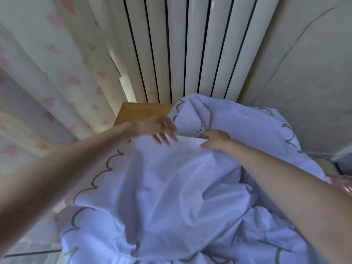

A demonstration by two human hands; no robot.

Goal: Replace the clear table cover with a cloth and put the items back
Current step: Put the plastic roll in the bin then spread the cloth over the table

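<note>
A white cloth (171,183) with a grey scalloped border lies bunched and wrinkled over most of the wooden table (141,113). Only the table's far left corner shows bare wood. My left hand (160,130) is blurred, its fingers spread over a fold of the cloth near that bare corner. My right hand (215,139) pinches a folded edge of the cloth just to the right of it. Both forearms reach in from the bottom corners. No clear cover is visible.
A white ribbed radiator (182,44) stands right behind the table. A cream curtain (47,73) with pink hearts hangs on the left. A pale wall (304,63) closes the right side, and something pink and shiny (342,185) shows at the right edge.
</note>
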